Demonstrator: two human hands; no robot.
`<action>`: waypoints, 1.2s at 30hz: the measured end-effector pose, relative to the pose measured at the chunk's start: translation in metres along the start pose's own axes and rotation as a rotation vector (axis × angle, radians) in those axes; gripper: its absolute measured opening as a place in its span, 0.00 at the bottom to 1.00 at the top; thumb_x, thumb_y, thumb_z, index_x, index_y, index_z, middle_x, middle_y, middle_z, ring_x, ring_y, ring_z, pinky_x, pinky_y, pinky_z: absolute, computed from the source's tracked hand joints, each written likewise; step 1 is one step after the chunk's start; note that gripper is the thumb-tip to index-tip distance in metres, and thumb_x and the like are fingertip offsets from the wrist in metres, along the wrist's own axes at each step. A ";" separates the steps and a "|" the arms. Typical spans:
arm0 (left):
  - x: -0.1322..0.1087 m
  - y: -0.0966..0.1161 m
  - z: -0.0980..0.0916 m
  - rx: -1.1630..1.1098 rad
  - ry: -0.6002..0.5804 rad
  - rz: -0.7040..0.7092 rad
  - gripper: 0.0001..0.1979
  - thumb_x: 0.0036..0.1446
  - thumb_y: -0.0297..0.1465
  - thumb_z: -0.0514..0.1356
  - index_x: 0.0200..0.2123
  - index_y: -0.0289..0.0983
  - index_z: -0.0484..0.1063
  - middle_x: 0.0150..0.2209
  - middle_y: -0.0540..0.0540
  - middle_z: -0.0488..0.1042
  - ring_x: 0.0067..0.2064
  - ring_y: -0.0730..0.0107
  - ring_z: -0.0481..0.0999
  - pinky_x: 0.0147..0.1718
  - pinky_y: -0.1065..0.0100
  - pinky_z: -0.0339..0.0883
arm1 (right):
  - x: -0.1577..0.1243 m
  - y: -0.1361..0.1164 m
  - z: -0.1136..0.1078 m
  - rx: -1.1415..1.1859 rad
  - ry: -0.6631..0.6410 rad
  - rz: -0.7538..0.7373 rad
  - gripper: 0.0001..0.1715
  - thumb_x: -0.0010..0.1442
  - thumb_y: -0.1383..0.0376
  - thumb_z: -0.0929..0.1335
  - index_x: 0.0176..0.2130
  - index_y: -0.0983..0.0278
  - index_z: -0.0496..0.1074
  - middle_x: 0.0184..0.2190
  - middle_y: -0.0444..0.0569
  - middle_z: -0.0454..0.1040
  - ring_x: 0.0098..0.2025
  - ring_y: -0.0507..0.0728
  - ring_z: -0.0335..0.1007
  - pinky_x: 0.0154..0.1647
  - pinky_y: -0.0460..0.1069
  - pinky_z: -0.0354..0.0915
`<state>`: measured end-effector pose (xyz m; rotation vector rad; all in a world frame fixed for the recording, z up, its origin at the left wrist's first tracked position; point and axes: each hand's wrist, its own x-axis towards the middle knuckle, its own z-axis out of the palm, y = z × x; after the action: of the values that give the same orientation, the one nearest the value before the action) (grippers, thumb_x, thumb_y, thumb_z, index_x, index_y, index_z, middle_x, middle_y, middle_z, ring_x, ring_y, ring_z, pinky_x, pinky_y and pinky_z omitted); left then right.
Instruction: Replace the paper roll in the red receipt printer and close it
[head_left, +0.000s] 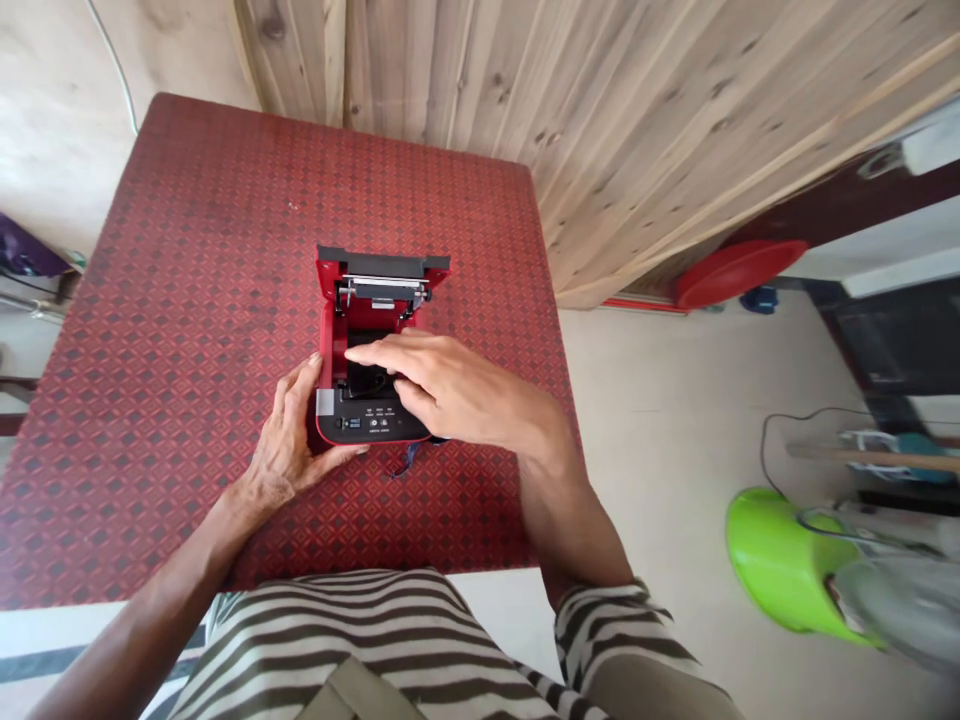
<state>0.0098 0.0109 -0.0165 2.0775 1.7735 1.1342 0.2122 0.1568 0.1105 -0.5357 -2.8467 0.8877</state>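
Observation:
A small red and black thermal printer point(375, 420) sits on the table, its lid point(382, 265) raised at the far side. Inside the lid a roller point(384, 285) shows. My left hand point(283, 440) grips the printer's left side, fingers along the wall and thumb at the front edge. Over the open paper compartment point(364, 380) reaches my right hand point(457, 390), its index finger stretched toward the inner left wall and its thumb apart. I see nothing held in it, and the hand hides the printer's right side. Buttons and a grey label mark the front panel.
The printer rests on a red patterned tabletop point(225, 250) beside a wooden plank wall point(600, 120). A short dark cord point(405, 462) lies at the printer's front. On the floor to the right are a lime green bucket point(780, 570) and a red basin point(739, 272).

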 end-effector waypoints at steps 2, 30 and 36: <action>0.000 0.003 -0.005 -0.049 -0.025 -0.031 0.57 0.56 0.56 0.68 0.77 0.42 0.42 0.68 0.29 0.64 0.67 0.40 0.70 0.60 0.40 0.75 | -0.009 -0.003 0.002 0.023 0.054 -0.044 0.27 0.67 0.78 0.66 0.62 0.64 0.72 0.59 0.54 0.78 0.60 0.59 0.74 0.67 0.61 0.67; 0.069 0.008 -0.048 0.088 -0.201 0.455 0.41 0.65 0.58 0.57 0.72 0.40 0.59 0.67 0.33 0.67 0.71 0.41 0.66 0.71 0.38 0.61 | -0.034 -0.023 0.079 -0.500 0.697 -0.063 0.07 0.70 0.71 0.70 0.45 0.68 0.81 0.38 0.49 0.82 0.34 0.54 0.69 0.36 0.50 0.69; 0.067 0.005 -0.041 0.158 -0.150 0.496 0.49 0.56 0.56 0.69 0.73 0.42 0.57 0.67 0.33 0.69 0.71 0.39 0.67 0.69 0.38 0.64 | -0.035 -0.022 0.078 -0.452 0.663 -0.026 0.11 0.74 0.65 0.67 0.47 0.66 0.79 0.39 0.52 0.82 0.35 0.54 0.72 0.39 0.50 0.72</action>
<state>-0.0131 0.0567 0.0438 2.7145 1.3552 0.9268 0.2220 0.0864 0.0589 -0.6769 -2.3985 0.0139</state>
